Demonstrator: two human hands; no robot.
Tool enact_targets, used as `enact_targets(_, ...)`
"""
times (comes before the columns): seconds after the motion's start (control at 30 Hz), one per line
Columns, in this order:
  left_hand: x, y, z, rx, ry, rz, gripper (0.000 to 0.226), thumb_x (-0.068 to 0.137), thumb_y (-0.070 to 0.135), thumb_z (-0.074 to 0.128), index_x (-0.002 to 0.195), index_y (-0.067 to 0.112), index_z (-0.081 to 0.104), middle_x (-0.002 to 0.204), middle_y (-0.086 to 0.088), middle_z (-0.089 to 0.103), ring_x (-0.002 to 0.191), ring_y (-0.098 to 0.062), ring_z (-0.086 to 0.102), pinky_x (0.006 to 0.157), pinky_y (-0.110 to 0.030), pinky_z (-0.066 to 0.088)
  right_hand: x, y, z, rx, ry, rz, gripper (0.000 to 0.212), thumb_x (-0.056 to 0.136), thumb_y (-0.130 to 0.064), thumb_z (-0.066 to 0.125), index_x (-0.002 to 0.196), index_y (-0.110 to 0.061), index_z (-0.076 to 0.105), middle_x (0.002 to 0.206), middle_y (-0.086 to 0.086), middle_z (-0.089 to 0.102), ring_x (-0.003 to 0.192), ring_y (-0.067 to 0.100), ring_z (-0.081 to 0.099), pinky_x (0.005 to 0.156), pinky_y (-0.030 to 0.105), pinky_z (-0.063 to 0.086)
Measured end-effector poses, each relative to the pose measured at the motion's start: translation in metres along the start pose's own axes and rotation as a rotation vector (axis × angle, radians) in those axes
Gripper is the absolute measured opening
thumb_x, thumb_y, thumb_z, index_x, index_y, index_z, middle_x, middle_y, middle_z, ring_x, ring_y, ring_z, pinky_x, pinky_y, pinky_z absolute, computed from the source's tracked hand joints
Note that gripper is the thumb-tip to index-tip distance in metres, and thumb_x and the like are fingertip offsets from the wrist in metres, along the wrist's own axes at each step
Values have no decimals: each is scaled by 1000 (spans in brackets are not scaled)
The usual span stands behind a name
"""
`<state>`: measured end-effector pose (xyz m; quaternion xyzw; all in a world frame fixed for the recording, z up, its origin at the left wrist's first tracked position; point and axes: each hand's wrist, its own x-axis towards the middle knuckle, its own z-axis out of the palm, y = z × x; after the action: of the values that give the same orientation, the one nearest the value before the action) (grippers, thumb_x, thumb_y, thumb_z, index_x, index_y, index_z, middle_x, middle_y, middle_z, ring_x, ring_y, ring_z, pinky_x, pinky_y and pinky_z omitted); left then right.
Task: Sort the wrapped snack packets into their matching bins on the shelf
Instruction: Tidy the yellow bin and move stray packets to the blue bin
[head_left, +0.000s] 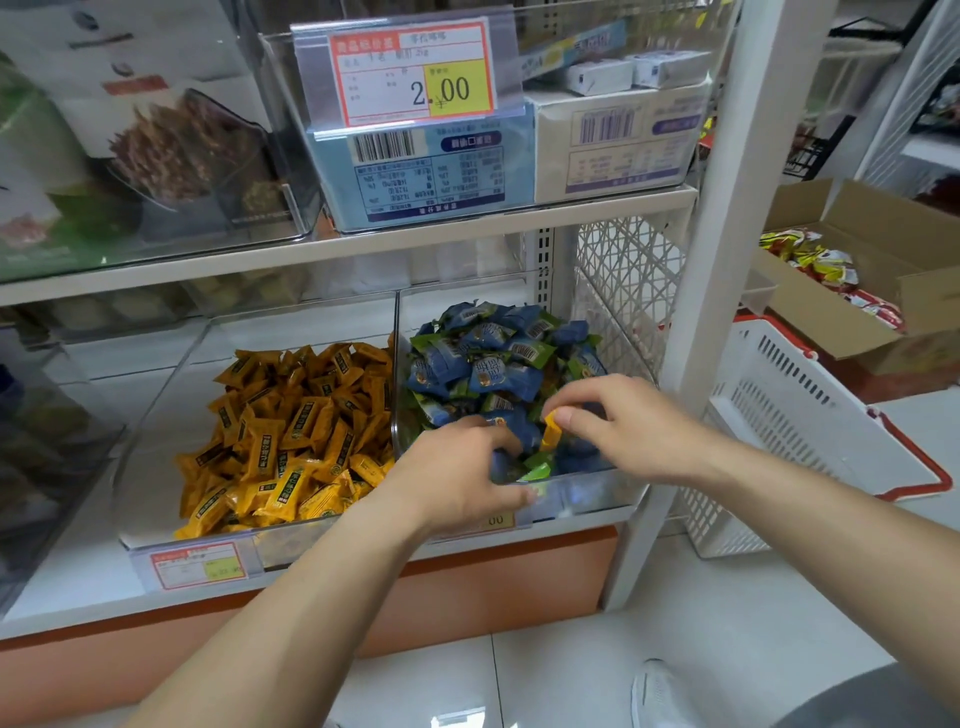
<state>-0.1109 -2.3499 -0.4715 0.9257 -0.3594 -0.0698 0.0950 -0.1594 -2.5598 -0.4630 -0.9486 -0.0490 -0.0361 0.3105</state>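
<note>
Two clear bins sit side by side on the low shelf. The left bin (156, 415) holds a heap of orange packets (301, 436). The right bin (587, 493) is piled with blue and green packets (493, 353). My right hand (618, 426) is over the right bin and pinches one orange packet (549, 430) between thumb and fingers. My left hand (457, 467) reaches into the front of the same bin, fingers curled down among the blue packets; what they hold, if anything, is hidden.
A white basket with red handles (810, 415) stands on the floor to the right, beside an open cardboard box (883, 291) of red and yellow packets. The upper shelf (363, 244) carries clear bins with boxed goods and a price tag (410, 73). A white upright post (717, 208) edges the shelf.
</note>
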Motion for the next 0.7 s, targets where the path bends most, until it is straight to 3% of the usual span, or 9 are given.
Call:
enact_targets(0.07,-1,3,-6,-5,16,0,59,81,70,60,130,37,55,129,7,55,113,-16,57,93,-31,47,-10,-6,-8,74,100,-4,15,100,-37,52,98,-37,67,75,-29,63,72,-9,58,63,19,40)
enact_targets(0.17,-5,14,-11,22,90,32,56,81,68,60,127,37,57,127,12,56,110,-13,58,90,-33,50,-29,-4,-24,219,198,22,22,93,-50,55,88,-32,68,77,-10,71,70,7,66,69,42,56)
enact_targets(0.23,-3,27,-9,-73,138,95,51,81,62,63,125,36,60,123,13,58,109,-9,57,89,-32,51,-42,2,-35,288,210,56,37,81,-63,55,86,-29,70,71,1,72,68,17,69,71,50,57)
enact_targets(0.37,18,60,8,-390,69,151,56,81,39,74,133,27,58,130,11,61,118,-3,55,99,-22,44,-61,21,-46,202,264,112,50,76,-73,53,75,-25,66,53,0,60,46,8,54,51,33,45)
enact_targets(0.43,30,68,17,-435,-55,123,68,80,36,76,142,24,49,140,9,56,126,-3,51,105,-22,40,-66,30,-46,178,253,157,47,80,-70,57,74,-23,65,54,-3,63,46,7,60,49,28,47)
enact_targets(0.57,43,69,27,-164,-208,151,85,77,50,72,150,33,34,144,7,47,128,-12,48,105,-32,43,-70,44,-45,215,209,212,29,84,-54,69,79,-26,64,60,3,65,46,13,65,48,26,49)
enact_targets(0.63,42,64,26,16,-243,146,81,76,63,65,148,40,34,128,3,47,117,-20,50,92,-37,48,-72,47,-46,182,173,184,27,85,-55,68,80,-28,64,58,3,65,46,13,64,51,29,50)
enact_targets(0.7,37,57,22,194,-216,122,71,75,73,57,138,42,45,113,3,48,110,-22,51,78,-35,45,-73,48,-47,172,134,172,29,86,-59,64,80,-30,64,60,3,65,47,13,64,55,32,50)
